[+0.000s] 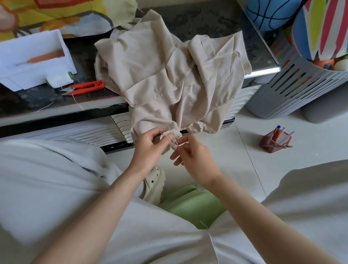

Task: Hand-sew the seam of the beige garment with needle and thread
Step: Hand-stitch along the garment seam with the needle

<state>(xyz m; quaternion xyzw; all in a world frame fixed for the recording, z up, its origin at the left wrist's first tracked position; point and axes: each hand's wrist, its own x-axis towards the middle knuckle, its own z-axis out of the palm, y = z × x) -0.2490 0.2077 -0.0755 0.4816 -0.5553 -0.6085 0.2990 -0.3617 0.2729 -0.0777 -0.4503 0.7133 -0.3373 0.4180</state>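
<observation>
**Hands at the hem, below the table's front edge**

Left hand (149, 145): fingers (161, 138) curled round a small bunched fold of the beige garment (168, 71), gripping it at the lowest hanging part.

Right hand (195, 156): thumb and forefinger pinched together just beside that fold, holding a thin pale line, the thread (176, 141), which runs into the bunched cloth. I cannot tell whether a needle sits in the pinch, as it is too small. The other fingers hang loosely spread below.

The two hands are close together and nearly touching at the fold.

Garment: crumpled on the dark table (212, 22), its bulk near the front edge. The lower part spills over that edge and down to the hands. A stitched hem line shows on its right side.

Left part of the table, near the front edge: orange snips (85, 87). Behind them are a small white spool (59, 79) and a white box (26, 60).

Off the table's right corner: a grey slotted basket (298, 87) holding balls.

On the floor, right: a small red pen holder (275, 140).
</observation>
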